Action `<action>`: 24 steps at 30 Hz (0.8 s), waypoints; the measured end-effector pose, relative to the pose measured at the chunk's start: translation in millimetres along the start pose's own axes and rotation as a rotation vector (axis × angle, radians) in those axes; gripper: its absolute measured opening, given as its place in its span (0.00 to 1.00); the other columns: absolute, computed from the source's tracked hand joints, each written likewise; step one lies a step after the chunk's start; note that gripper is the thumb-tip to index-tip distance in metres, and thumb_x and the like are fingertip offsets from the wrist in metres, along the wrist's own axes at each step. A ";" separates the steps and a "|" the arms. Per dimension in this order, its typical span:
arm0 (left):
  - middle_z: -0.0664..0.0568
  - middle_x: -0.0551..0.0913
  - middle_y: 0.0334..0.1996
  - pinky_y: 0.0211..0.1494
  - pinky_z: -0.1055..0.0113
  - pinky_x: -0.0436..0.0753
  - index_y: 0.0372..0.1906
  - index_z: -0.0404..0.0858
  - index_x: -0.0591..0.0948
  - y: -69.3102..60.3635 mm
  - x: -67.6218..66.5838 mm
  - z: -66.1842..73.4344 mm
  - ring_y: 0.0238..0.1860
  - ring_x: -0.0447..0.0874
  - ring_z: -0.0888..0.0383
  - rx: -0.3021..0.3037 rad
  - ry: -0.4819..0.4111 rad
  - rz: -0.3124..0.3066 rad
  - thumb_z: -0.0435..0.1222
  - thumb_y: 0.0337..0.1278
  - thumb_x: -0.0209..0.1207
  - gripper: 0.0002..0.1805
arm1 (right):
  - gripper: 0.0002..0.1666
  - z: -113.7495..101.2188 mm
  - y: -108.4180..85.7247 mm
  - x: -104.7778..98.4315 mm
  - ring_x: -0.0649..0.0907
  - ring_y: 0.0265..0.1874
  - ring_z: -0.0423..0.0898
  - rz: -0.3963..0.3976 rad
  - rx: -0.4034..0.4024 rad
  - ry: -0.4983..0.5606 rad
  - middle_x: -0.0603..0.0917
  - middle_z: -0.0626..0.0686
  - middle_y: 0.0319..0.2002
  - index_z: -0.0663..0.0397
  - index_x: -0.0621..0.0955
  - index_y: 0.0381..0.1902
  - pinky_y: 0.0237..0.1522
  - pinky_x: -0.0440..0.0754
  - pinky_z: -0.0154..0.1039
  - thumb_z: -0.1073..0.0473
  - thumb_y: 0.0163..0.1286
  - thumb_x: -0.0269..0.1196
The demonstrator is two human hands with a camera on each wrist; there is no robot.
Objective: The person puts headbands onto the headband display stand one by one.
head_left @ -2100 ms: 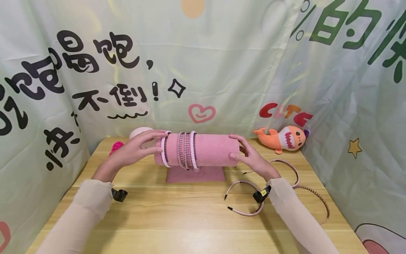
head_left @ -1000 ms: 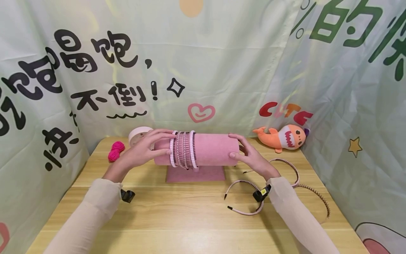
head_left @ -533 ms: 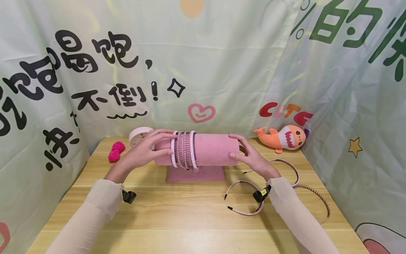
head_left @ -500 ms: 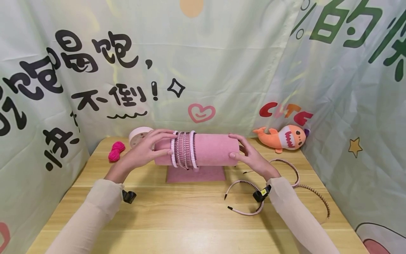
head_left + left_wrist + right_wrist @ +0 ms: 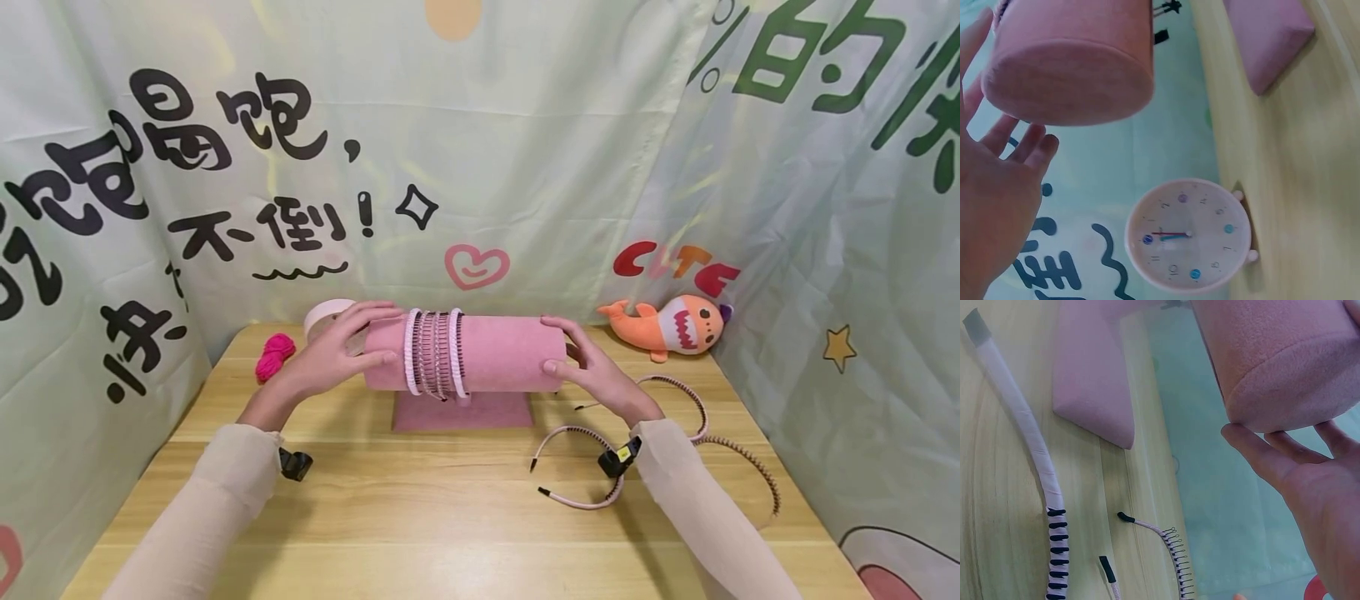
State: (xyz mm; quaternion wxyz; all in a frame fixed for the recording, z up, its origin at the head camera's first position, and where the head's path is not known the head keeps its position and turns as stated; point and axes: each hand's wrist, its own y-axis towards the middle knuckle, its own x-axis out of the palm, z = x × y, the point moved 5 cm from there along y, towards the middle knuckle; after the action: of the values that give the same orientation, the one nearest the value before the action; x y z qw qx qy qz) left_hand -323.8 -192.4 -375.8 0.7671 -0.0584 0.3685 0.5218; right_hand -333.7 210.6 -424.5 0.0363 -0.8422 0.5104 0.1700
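A pink plush headband stand (image 5: pixel 510 354) with a horizontal roll stands at the middle back of the table. Several headbands (image 5: pixel 435 354) sit close together left of the roll's middle, a white one (image 5: pixel 410 354) outermost. My left hand (image 5: pixel 337 354) is at the roll's left end, thumb in front and fingers above, apart from the headbands. The left wrist view shows its fingers spread beside the end face. At the opposite end, my right hand (image 5: pixel 596 375) holds the roll, thumb on the front and a finger over the top; its other fingertips touch the end in the right wrist view.
Three loose headbands (image 5: pixel 592 506) lie on the table (image 5: pixel 420 533) at the right, partly under my right forearm. An orange plush shark (image 5: pixel 667 325) sits at the back right. Behind my left hand are a pink yarn skein (image 5: pixel 274 358) and a round clock (image 5: pixel 1188 250). Printed curtains enclose the table.
The left hand pushed the outer white headband rightward against the others, then let go and drew back slightly to the left. My right hand stayed where it was.
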 end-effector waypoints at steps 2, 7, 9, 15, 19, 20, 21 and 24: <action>0.46 0.69 0.81 0.86 0.34 0.59 0.77 0.46 0.77 -0.5 0.2 -4.3 0.84 0.62 0.42 -0.012 -0.015 0.003 0.40 0.70 0.73 0.33 | 0.41 0.2 0.4 0.1 0.55 0.87 0.64 -0.001 -0.002 -0.002 0.48 0.45 0.90 0.27 0.61 0.85 0.77 0.70 0.72 0.52 0.82 0.65; 0.43 0.66 0.83 0.87 0.35 0.61 0.77 0.44 0.76 -0.7 3.9 -11.7 0.85 0.59 0.40 -0.028 -0.073 -0.004 0.39 0.71 0.72 0.33 | 0.41 -0.3 0.6 0.4 0.55 0.87 0.65 0.001 -0.011 -0.009 0.48 0.46 0.90 0.28 0.61 0.85 0.76 0.71 0.72 0.53 0.82 0.65; 0.43 0.64 0.84 0.86 0.35 0.62 0.78 0.44 0.75 -0.3 5.6 -13.9 0.85 0.59 0.39 -0.025 -0.104 -0.005 0.38 0.71 0.71 0.34 | 0.41 -0.8 0.4 0.4 0.55 0.87 0.65 0.004 -0.009 -0.010 0.48 0.46 0.90 0.27 0.61 0.84 0.76 0.71 0.72 0.53 0.82 0.65; 0.45 0.62 0.85 0.84 0.31 0.63 0.77 0.46 0.75 0.5 9.7 -20.0 0.85 0.59 0.38 -0.031 -0.144 0.012 0.37 0.70 0.71 0.34 | 0.41 0.3 -0.5 0.0 0.55 0.88 0.63 0.005 -0.001 -0.008 0.49 0.44 0.89 0.25 0.61 0.84 0.77 0.70 0.72 0.51 0.82 0.65; 0.47 0.64 0.84 0.84 0.28 0.60 0.76 0.49 0.76 0.9 11.2 -24.6 0.86 0.56 0.40 -0.038 -0.129 0.035 0.39 0.69 0.72 0.33 | 0.41 -0.1 -0.5 0.5 0.55 0.88 0.63 0.004 -0.004 -0.001 0.48 0.43 0.89 0.26 0.61 0.84 0.77 0.70 0.72 0.52 0.82 0.65; 0.47 0.64 0.84 0.84 0.28 0.60 0.76 0.50 0.76 0.9 11.4 -25.3 0.86 0.56 0.40 -0.040 -0.130 0.039 0.39 0.69 0.72 0.33 | 0.41 -0.1 -0.2 0.6 0.55 0.88 0.63 0.003 -0.006 0.000 0.48 0.44 0.89 0.26 0.61 0.84 0.77 0.70 0.72 0.52 0.82 0.65; 0.47 0.64 0.84 0.84 0.28 0.61 0.76 0.50 0.76 0.7 11.8 -25.7 0.86 0.56 0.40 -0.041 -0.135 0.040 0.39 0.69 0.72 0.33 | 0.41 -0.4 -0.1 0.7 0.55 0.88 0.63 0.002 -0.007 0.002 0.48 0.44 0.89 0.27 0.61 0.85 0.77 0.71 0.72 0.52 0.82 0.65; 0.48 0.64 0.84 0.82 0.28 0.64 0.76 0.50 0.76 0.8 12.4 -26.8 0.86 0.57 0.41 -0.044 -0.153 0.046 0.39 0.69 0.72 0.33 | 0.41 -1.1 0.2 0.9 0.55 0.88 0.63 -0.002 -0.010 0.006 0.48 0.44 0.89 0.27 0.60 0.85 0.77 0.72 0.70 0.53 0.82 0.64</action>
State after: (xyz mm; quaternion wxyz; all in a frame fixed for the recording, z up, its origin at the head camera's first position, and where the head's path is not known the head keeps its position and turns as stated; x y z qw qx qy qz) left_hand -335.7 -195.3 -402.6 0.7794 -0.0268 0.2985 0.5501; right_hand -333.3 209.5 -423.8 0.0307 -0.8433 0.5090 0.1697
